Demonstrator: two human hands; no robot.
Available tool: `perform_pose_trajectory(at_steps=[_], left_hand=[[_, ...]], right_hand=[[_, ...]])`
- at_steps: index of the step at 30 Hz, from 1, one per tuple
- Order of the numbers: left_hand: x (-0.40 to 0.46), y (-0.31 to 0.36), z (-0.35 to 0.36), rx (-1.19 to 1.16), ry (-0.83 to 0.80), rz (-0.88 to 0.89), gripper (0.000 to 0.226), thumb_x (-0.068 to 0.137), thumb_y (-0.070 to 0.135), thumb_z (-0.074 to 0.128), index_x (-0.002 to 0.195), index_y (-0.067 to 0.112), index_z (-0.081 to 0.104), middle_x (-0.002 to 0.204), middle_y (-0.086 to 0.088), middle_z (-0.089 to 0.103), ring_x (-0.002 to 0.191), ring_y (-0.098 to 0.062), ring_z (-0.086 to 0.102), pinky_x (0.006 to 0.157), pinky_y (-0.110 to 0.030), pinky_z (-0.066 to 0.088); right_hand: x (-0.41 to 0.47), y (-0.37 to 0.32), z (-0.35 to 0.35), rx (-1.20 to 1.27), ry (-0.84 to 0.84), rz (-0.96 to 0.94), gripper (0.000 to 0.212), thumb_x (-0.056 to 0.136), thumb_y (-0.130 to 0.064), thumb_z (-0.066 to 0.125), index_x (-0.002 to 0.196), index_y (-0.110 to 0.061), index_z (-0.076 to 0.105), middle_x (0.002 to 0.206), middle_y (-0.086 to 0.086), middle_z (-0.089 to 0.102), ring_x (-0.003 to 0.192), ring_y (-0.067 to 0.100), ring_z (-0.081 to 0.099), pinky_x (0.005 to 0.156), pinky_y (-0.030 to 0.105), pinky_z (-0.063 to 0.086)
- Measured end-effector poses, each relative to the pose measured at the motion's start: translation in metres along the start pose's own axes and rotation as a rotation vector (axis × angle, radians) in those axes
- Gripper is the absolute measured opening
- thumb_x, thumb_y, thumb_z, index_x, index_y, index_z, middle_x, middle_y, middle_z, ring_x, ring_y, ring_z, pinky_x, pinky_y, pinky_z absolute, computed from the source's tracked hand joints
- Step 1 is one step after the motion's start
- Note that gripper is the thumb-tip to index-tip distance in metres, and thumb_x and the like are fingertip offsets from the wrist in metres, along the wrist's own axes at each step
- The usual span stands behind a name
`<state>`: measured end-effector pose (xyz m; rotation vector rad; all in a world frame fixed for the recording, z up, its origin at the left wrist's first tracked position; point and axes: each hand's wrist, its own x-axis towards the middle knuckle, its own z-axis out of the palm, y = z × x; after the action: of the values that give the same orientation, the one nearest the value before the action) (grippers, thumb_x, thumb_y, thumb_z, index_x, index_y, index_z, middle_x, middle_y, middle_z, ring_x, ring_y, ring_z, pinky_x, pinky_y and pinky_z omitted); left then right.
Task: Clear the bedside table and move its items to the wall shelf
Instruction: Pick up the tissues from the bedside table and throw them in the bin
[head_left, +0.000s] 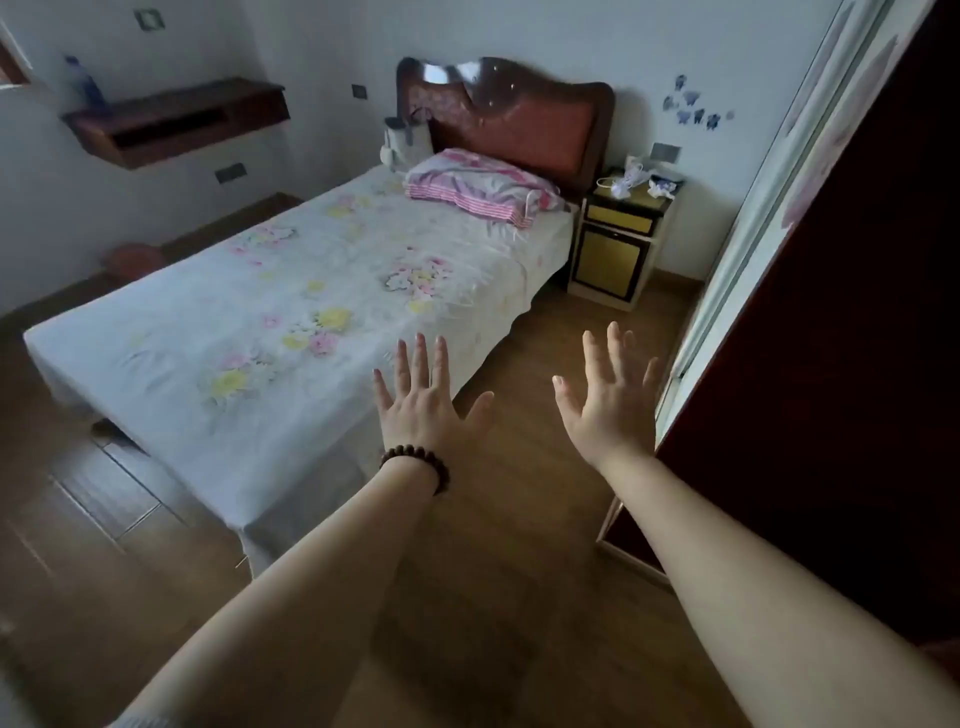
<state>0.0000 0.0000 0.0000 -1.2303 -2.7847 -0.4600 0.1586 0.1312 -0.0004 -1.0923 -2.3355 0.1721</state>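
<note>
The bedside table (613, 249), yellow with dark trim, stands right of the bed's head, far from me. On its top lie a clear plastic bag with a white cable (626, 179) and a small blue-and-white item (662, 186). The dark wooden wall shelf (176, 122) hangs on the left wall and carries a blue bottle (85, 85). My left hand (423, 402), with a bead bracelet at the wrist, and my right hand (610, 397) are stretched out in front of me with fingers spread, both empty, above the floor near the bed's foot corner.
A bed (291, 312) with a floral sheet and a pink pillow (478, 184) fills the middle. A dark wardrobe (831, 338) lines the right side. A white appliance (400, 143) stands left of the headboard. Wooden floor (545, 338) runs between bed and wardrobe.
</note>
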Motion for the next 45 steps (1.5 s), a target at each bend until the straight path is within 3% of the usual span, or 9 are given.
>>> perform_pose_trajectory(at_steps=[13, 24, 38, 45], left_hand=[[0.122, 0.022, 0.081, 0.014, -0.079, 0.074, 0.089, 0.082, 0.076, 0.017, 0.152, 0.026, -0.007, 0.161, 0.000, -0.008, 0.147, -0.020, -0.015, 0.117, -0.054, -0.007], [0.343, 0.125, 0.147, 0.022, -0.131, 0.119, 0.090, 0.081, 0.077, 0.015, 0.152, 0.026, -0.006, 0.162, 0.001, -0.006, 0.147, -0.019, -0.014, 0.117, -0.053, -0.006], [0.565, 0.239, 0.239, -0.001, -0.182, 0.253, 0.089, 0.080, 0.077, 0.014, 0.152, 0.026, -0.004, 0.162, -0.001, -0.002, 0.147, -0.021, -0.013, 0.115, -0.052, -0.008], [0.738, 0.283, 0.290, -0.023, -0.209, 0.270, 0.089, 0.081, 0.076, 0.017, 0.152, 0.026, -0.005, 0.162, -0.001, -0.003, 0.147, -0.021, -0.012, 0.116, -0.054, -0.005]], right_hand=[[0.081, 0.060, 0.078, -0.104, -0.098, 0.168, 0.060, 0.093, -0.049, 0.037, 0.144, -0.020, 0.029, 0.158, 0.010, 0.009, 0.146, 0.025, 0.004, 0.116, 0.055, 0.006], [0.278, 0.169, 0.148, -0.114, -0.128, 0.293, 0.061, 0.092, -0.056, 0.027, 0.144, -0.023, 0.031, 0.158, 0.006, 0.010, 0.146, 0.022, 0.004, 0.117, 0.051, 0.008], [0.467, 0.283, 0.220, -0.181, -0.105, 0.408, 0.058, 0.093, -0.053, 0.030, 0.140, -0.021, 0.036, 0.158, 0.007, 0.013, 0.145, 0.023, 0.007, 0.114, 0.044, -0.002], [0.611, 0.348, 0.283, -0.221, -0.126, 0.467, 0.057, 0.093, -0.053, 0.031, 0.139, -0.020, 0.039, 0.157, 0.007, 0.015, 0.145, 0.024, 0.009, 0.115, 0.045, 0.001]])
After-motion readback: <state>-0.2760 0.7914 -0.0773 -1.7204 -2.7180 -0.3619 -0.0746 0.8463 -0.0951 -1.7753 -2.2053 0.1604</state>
